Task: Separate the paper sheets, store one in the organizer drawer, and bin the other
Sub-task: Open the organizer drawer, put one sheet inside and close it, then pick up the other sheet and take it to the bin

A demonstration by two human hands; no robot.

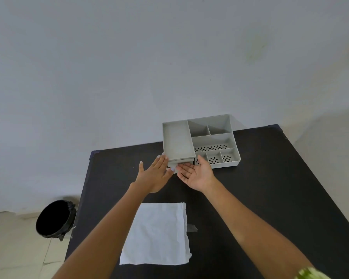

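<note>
The left hand (154, 175) is reaching palm down, its fingers (161, 161) spread flat and empty, their tips touching the left front corner of the grey organizer (214, 140). The right hand (196, 174) is lying palm up just beside it, fingers loosely open and holding nothing, their tips sitting under the front lip of the organizer drawer (180, 161), which is showing as a thin grey front below the flat lid section. Well back from the fingers, between the two forearms, a white, faintly creased paper sheet (156, 235) is lying flat on the black tabletop (270, 188), with a ragged near edge. Far left of the fingers, a black bin (54, 218) is standing on the floor.
</note>
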